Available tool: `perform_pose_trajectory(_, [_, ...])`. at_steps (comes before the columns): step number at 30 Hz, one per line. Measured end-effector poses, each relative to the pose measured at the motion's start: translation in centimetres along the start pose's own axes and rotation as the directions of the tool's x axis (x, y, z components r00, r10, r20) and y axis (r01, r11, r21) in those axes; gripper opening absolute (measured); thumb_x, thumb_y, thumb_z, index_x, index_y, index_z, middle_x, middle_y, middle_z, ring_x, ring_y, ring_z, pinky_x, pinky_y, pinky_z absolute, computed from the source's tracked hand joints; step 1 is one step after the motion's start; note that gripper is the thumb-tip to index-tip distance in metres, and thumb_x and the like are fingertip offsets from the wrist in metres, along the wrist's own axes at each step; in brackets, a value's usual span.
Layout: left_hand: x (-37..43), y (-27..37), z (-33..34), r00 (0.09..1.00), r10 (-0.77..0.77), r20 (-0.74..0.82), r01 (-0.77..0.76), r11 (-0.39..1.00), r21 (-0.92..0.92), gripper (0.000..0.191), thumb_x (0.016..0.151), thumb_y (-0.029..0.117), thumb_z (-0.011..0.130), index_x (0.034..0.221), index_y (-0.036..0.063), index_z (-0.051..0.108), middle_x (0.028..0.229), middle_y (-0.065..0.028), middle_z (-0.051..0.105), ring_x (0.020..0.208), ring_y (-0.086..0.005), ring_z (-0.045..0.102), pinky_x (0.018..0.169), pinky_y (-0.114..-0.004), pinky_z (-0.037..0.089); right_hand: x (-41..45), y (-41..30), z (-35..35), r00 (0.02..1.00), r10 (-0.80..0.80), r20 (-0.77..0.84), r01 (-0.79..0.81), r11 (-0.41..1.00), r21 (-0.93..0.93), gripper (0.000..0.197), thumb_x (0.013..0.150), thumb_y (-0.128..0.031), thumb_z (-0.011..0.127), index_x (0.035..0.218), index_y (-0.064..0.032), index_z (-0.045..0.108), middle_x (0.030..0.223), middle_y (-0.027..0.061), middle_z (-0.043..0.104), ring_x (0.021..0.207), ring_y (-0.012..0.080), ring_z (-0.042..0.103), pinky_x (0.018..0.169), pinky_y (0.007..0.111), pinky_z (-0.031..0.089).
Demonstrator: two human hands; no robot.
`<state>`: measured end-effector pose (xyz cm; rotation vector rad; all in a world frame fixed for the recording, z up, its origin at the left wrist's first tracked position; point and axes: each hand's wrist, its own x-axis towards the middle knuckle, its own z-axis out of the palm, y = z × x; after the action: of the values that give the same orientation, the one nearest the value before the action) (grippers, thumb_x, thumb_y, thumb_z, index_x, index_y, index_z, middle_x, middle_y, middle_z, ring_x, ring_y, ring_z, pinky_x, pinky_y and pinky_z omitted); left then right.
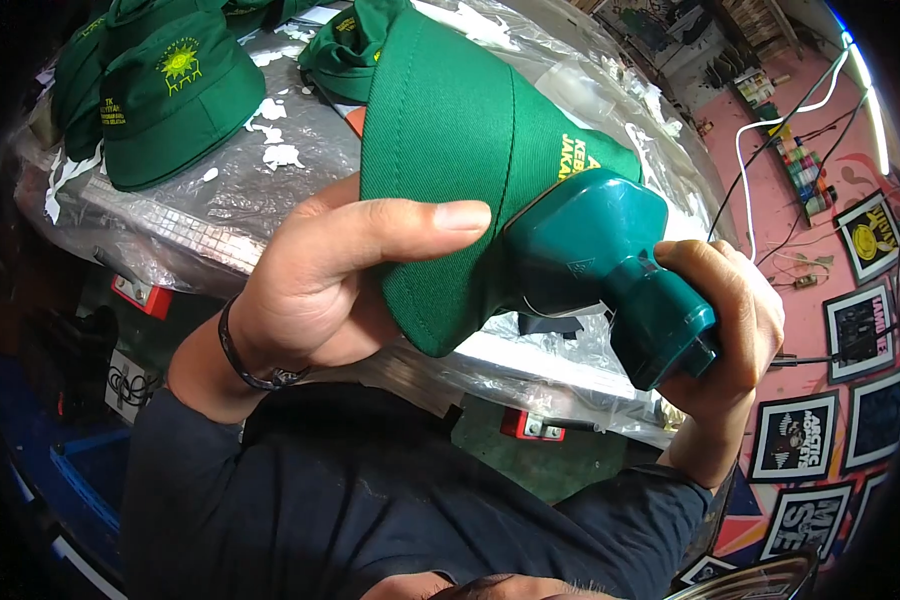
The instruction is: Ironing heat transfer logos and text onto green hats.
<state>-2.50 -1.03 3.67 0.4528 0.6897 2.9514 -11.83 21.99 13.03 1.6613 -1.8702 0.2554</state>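
Note:
My left hand (337, 277) holds a green cloth hat (450, 150) by its wide stitched brim, thumb on top and fingers underneath. The hat is tilted up above the table and bears yellow writing near its crown. My right hand (720, 322) grips a teal plastic hand-held appliance (585, 232) with a broad, angular head. That head lies against the hat beside the writing; its working face is hidden. Another green hat (184, 105) with a yellow sun emblem rests on the table at the upper left, and a crumpled green hat (349, 56) lies behind the held one.
Clear plastic sheeting (195, 225) covers the table, with white scraps (281, 154) scattered on it. Red metal brackets (141, 296) sit at its near edge. Black and white cables (746, 135) hang at the right, before a pink wall with framed pictures (795, 435) and a rack of bottles (802, 169).

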Motion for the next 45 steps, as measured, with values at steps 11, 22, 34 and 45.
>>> perform_pose_trajectory(11, [-0.4,0.3,0.0,1.000,-0.008,-0.014,0.008,1.000,-0.010,0.032,0.092,0.001,0.051,0.123,-0.0044,0.053,0.118,-0.0118,0.060,0.110,-0.0191,0.059,0.096,-0.034,0.047,0.0,-0.2,-0.7,0.993,-0.004,0.120,0.006,1.000,-0.012,0.042,0.064,-0.007,0.075,0.101,0.0026,0.059,0.076,0.0135,0.064,0.060,0.0238,0.062,0.055,0.031,0.048])
perform_pose_trajectory(22, [-0.2,0.1,0.1,1.000,-0.004,-0.014,0.004,1.000,-0.018,0.031,0.093,0.003,0.050,0.123,-0.0050,0.053,0.117,-0.0125,0.061,0.108,-0.0195,0.061,0.096,-0.035,0.048,-0.1,-0.4,-0.7,0.992,0.017,0.127,-0.011,0.999,-0.048,0.043,0.062,-0.008,0.077,0.100,0.0025,0.059,0.075,0.0129,0.064,0.059,0.0231,0.061,0.054,0.030,0.047])
perform_pose_trajectory(34, [0.1,0.2,-0.7,0.998,0.033,0.054,-0.031,0.998,-0.046,0.033,0.094,0.004,0.047,0.125,-0.0067,0.050,0.118,-0.0152,0.061,0.109,-0.0227,0.061,0.097,-0.038,0.048,0.0,-0.1,-0.1,0.989,0.011,0.147,-0.002,0.998,-0.058,0.042,0.068,-0.011,0.077,0.103,0.0023,0.058,0.082,0.0141,0.064,0.062,0.0229,0.062,0.056,0.030,0.048])
perform_pose_trajectory(45, [-0.3,1.5,-2.6,0.990,0.120,0.081,-0.099,0.970,-0.224,0.042,0.096,0.014,0.041,0.130,-0.0113,0.043,0.127,-0.0242,0.055,0.117,-0.0340,0.057,0.104,-0.049,0.042,-6.3,1.1,0.2,0.630,0.770,-0.099,-0.297,0.357,0.886,0.072,0.087,-0.024,0.066,0.141,0.0028,0.027,0.128,0.0200,0.052,0.114,0.0291,0.057,0.096,0.041,0.048])
